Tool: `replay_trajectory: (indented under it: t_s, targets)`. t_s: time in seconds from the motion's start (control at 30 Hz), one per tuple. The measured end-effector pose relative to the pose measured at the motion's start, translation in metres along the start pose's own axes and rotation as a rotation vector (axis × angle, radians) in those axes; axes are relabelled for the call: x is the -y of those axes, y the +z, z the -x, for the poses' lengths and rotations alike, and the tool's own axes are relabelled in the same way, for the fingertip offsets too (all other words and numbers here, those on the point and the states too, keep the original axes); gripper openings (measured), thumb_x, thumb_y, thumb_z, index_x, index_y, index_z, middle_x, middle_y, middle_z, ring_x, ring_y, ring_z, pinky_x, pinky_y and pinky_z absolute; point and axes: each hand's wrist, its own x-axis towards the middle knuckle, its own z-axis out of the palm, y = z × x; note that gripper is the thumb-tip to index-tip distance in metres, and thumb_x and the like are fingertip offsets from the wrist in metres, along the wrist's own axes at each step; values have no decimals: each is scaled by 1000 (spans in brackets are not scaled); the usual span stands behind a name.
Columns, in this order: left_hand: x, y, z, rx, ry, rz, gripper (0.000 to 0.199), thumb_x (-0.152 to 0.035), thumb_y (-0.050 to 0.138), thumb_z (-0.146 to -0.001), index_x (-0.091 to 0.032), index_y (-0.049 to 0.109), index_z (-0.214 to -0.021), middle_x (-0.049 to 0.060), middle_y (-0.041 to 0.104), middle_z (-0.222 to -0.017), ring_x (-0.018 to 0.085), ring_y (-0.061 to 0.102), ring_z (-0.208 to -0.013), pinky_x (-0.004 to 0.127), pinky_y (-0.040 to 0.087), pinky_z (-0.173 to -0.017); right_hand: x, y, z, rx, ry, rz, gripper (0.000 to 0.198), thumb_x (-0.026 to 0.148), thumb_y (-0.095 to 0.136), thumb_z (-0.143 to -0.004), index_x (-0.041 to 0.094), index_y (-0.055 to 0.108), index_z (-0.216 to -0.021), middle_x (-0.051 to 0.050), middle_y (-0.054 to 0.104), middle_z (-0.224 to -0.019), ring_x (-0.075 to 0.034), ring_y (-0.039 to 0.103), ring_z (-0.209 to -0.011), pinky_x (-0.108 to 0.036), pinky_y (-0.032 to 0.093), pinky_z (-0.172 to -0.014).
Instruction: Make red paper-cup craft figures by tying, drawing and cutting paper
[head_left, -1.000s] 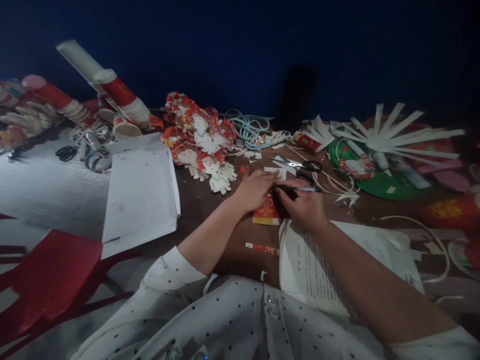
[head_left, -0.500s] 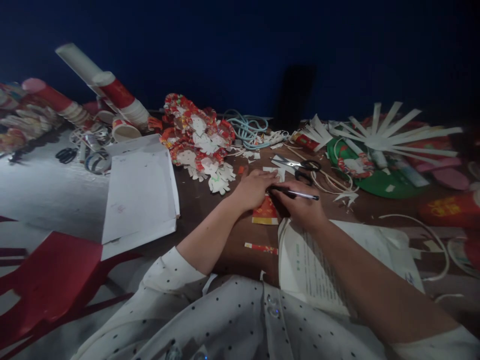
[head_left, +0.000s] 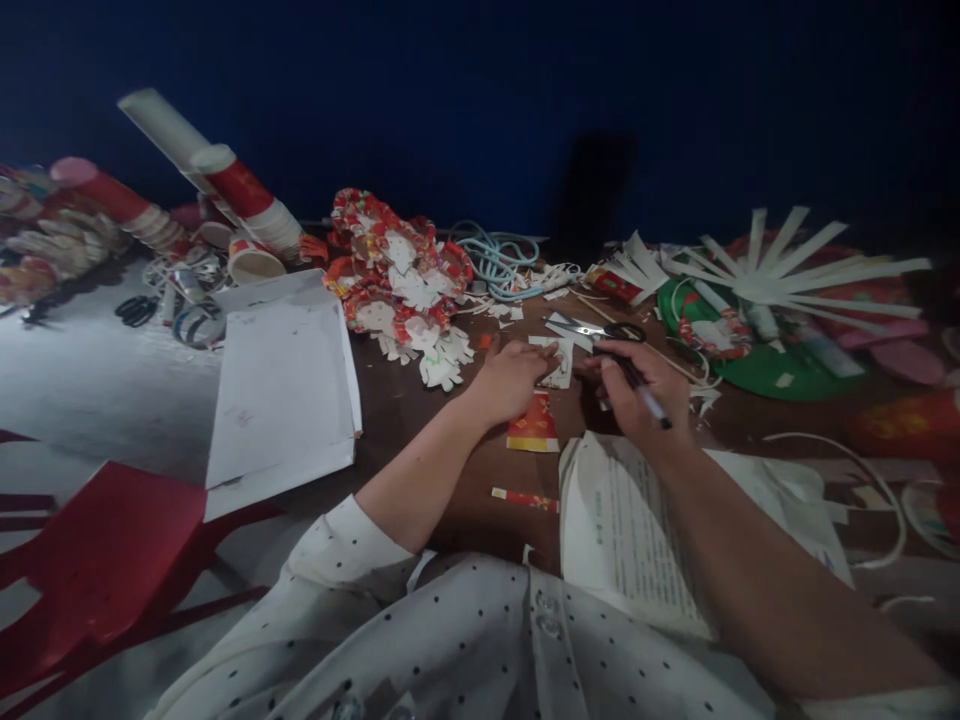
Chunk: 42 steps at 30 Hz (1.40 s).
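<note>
My left hand [head_left: 511,380] lies flat with its fingers stretched out, the tips on the edge of a small white piece of paper [head_left: 559,372]. Dark drawn lines show on that paper. My right hand [head_left: 651,385] is closed round a pen [head_left: 651,402], held just to the right of the paper and apart from it. Behind my hands lies a pair of scissors [head_left: 589,328] with black handles. A red and gold strip of paper [head_left: 534,425] sits below my left hand, and a thinner red strip [head_left: 525,499] lies nearer to me.
At the back is a heap of red rings with white paper cut-outs [head_left: 405,270]. A white board [head_left: 281,390] lies left, with stacked paper cups [head_left: 247,195] behind it. A printed booklet [head_left: 622,530] is under my right forearm. White fanned strips [head_left: 765,285] stand at the right.
My right hand has moved right, away from the small white paper, with the pen now tilted back. The drawn lines on the paper have come into view. My left hand stays nearly still.
</note>
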Motion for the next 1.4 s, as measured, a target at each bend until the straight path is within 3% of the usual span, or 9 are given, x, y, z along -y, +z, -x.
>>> replay_trajectory:
  t_s: [0.17, 0.63, 0.97, 1.2, 1.4]
  targets:
    - [0, 2, 0, -22, -27, 10, 60, -6, 42, -77, -27, 50, -133, 1, 45, -144, 23, 43, -125, 55, 18, -112, 2, 2, 2, 96, -138, 225, 27, 31, 54, -83, 23, 65, -106, -5, 70, -97, -20, 66, -81, -32, 50, -72]
    - [-5, 1, 2, -37, -33, -17, 60, -6, 42, -79, -23, 48, -136, 5, 48, -142, 23, 42, -127, 52, 21, -113, 1, 10, 6, 149, -73, 287, 26, 32, 52, -84, 26, 64, -106, -2, 70, -95, -21, 66, -79, -33, 49, -71]
    - [-12, -1, 5, -7, -50, -49, 59, -7, 39, -83, -25, 43, -139, 3, 40, -148, 22, 39, -130, 53, 16, -114, 5, 8, 6, 180, -32, 324, 27, 31, 51, -84, 25, 64, -107, -1, 70, -94, -18, 65, -76, -29, 47, -69]
    - [-10, 1, 4, -19, -60, -23, 56, -10, 42, -82, -26, 47, -135, 3, 44, -145, 22, 38, -130, 56, 13, -114, 6, 10, 9, 166, -238, 239, 25, 25, 51, -83, 21, 64, -103, -3, 71, -98, -17, 67, -78, -28, 50, -72]
    - [-10, 0, 4, -24, -46, -25, 51, -10, 42, -83, -23, 51, -131, 4, 44, -145, 22, 40, -129, 54, 18, -113, -1, 12, 9, 237, -322, 389, 28, 25, 50, -82, 22, 65, -106, -4, 71, -101, -20, 68, -79, -30, 49, -67]
